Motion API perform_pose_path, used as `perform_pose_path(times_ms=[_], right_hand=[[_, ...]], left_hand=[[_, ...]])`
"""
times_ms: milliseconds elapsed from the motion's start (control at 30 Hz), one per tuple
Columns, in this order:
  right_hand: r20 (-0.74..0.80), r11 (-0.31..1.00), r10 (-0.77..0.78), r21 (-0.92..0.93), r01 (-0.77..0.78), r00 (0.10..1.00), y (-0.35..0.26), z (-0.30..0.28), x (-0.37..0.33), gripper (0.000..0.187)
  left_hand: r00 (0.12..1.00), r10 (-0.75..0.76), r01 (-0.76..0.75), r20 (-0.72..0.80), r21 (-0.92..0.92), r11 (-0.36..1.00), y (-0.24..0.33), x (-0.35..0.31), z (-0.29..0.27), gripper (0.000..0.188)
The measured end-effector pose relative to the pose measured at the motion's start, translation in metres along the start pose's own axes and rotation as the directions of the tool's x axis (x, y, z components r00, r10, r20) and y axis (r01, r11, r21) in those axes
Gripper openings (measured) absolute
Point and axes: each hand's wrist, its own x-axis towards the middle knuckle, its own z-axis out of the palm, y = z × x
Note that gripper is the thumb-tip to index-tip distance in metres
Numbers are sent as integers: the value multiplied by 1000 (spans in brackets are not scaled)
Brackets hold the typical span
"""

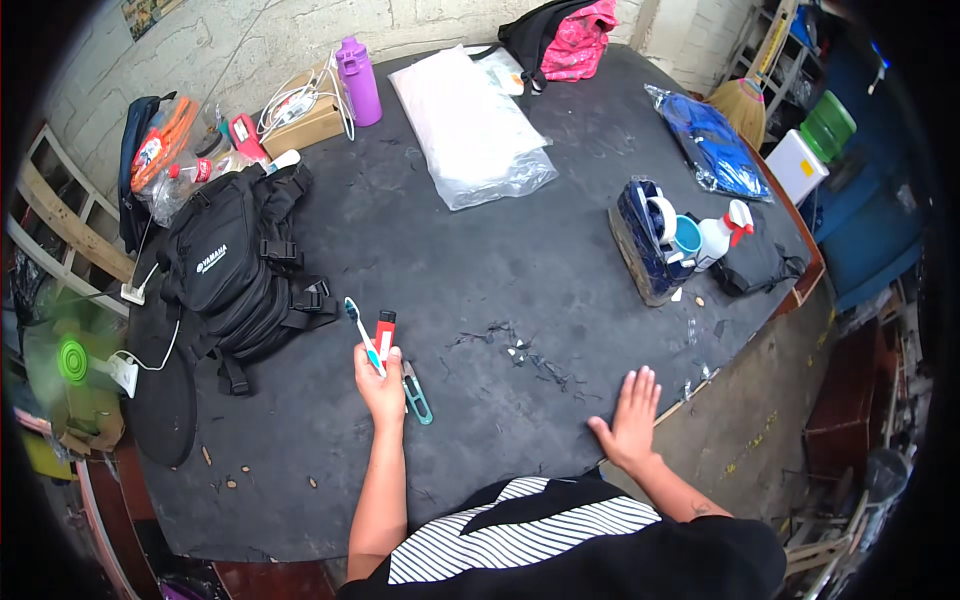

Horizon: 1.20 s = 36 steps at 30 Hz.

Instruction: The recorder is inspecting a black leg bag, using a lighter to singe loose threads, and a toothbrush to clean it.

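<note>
My left hand (381,389) is closed round a white and blue toothbrush (366,338), bristle end pointing away from me. In the same grip is a small flat red thing (384,334) with a dark end and a pale label; its exact kind is unclear. Just right of that hand, teal thread snips (418,395) lie on the dark tabletop (450,260). My right hand (635,420) rests flat near the table's right front edge, fingers spread, holding nothing. Between and beyond the hands are scattered dark thread scraps (515,352).
A black backpack (225,255) lies left, with a spinning fan (75,360) beside the table. Toward the wall are a purple bottle (360,85), a cardboard box (303,128) and plastic-wrapped white sheets (465,125). To the right stand a dark caddy (640,240), a spray bottle (720,238) and a blue package (712,140).
</note>
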Motion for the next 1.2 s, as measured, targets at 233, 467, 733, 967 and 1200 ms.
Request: perform_pose_path(times_ms=[233,467,733,967,1200], right_hand=[[-68,962,-108,245,122,992,-141,22,121,95],[-176,688,-631,322,650,756,-236,42,137,78],[-127,477,-850,227,849,512,-175,43,109,56],[-141,913,-292,253,319,946,-58,16,233,61],[-6,695,-673,337,635,740,-130,24,180,87]], left_hand=[[1000,-4,2,-21,-78,997,-4,3,-4,17],[995,-100,85,-12,-436,896,16,18,-17,20],[989,-86,46,-124,-297,954,34,14,-39,18],[970,-166,127,-177,-214,969,8,-2,-34,17],[974,-72,56,-215,-77,995,2,-5,-28,17]])
